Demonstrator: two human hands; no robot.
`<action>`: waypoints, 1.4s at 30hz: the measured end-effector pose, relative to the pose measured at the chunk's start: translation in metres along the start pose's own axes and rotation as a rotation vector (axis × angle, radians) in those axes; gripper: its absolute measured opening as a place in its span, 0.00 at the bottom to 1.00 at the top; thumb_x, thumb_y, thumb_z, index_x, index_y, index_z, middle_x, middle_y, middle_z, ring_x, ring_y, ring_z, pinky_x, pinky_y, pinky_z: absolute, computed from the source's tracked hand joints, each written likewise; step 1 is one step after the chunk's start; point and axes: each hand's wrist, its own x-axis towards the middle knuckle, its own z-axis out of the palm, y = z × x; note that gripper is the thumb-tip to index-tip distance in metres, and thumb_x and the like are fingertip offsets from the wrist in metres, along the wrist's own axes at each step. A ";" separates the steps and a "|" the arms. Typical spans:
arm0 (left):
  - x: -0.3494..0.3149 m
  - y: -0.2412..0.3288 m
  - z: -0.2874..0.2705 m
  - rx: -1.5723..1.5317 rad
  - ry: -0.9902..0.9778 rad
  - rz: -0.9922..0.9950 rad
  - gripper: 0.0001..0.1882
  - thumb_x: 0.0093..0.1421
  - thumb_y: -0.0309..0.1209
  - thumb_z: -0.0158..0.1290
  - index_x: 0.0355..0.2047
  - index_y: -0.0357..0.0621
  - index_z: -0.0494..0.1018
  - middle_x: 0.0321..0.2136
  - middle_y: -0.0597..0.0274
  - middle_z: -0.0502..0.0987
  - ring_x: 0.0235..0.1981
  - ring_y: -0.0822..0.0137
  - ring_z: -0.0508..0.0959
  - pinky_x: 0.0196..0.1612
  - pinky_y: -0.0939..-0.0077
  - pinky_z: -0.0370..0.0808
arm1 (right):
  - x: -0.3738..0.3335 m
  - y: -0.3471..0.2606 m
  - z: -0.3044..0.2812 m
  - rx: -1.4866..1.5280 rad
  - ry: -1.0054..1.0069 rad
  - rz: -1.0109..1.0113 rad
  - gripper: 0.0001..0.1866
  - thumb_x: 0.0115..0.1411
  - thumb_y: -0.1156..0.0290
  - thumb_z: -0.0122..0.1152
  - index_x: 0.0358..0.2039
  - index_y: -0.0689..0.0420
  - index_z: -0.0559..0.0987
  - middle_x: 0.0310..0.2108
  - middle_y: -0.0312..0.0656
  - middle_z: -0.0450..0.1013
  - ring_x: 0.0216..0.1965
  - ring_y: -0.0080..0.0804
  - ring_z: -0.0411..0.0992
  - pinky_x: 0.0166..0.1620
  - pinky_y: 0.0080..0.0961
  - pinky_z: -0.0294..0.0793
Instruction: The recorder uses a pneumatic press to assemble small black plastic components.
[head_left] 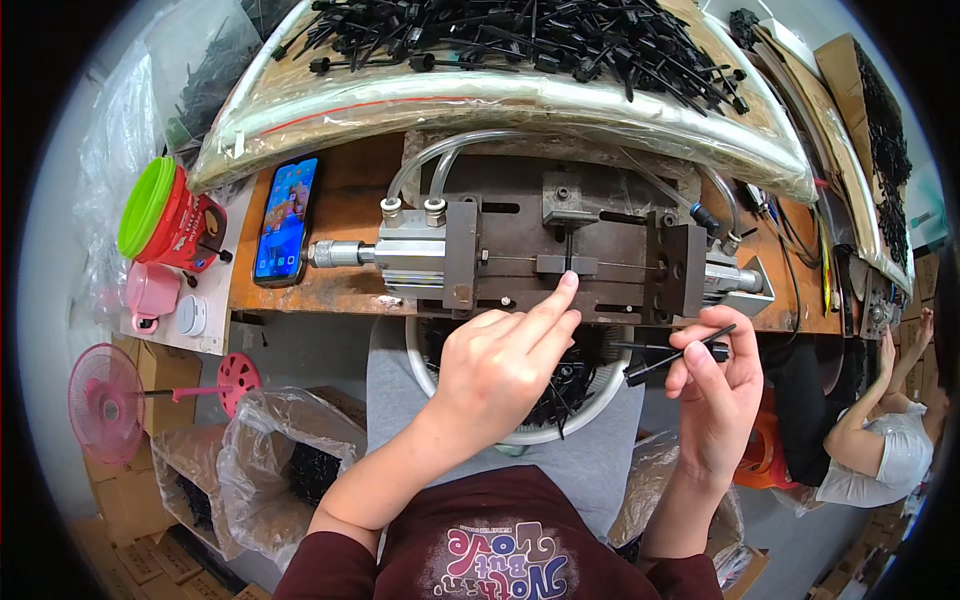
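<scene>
My left hand (505,365) reaches over the front of a metal fixture (520,225). Its index finger is stretched out, and the tip touches a thin black plastic rod seated upright across the small grey block (550,265) at the fixture's middle. Nothing is gripped in that hand. To the right, my right hand (720,385) pinches black plastic stemmed pieces (650,368) between thumb and fingers, just in front of the fixture's edge. Their exact number is hard to make out. Below both hands, a white round tub (418,372) on my lap holds more black pieces.
Air cylinders (412,255) with clear hoses flank the fixture. A plastic-wrapped tray (500,115) heaped with black pieces stands behind. A phone (287,220), a red bucket (180,225) and a pink cup (153,293) are at left. Another person (875,450) sits at far right.
</scene>
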 end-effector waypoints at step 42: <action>0.010 0.006 -0.002 0.062 -0.050 -0.008 0.13 0.45 0.27 0.65 0.32 0.39 0.79 0.48 0.55 0.79 0.26 0.66 0.79 0.32 0.75 0.75 | -0.013 0.006 0.012 -0.117 -0.108 -0.248 0.24 0.66 0.72 0.49 0.57 0.75 0.66 0.54 0.65 0.67 0.52 0.51 0.74 0.53 0.36 0.77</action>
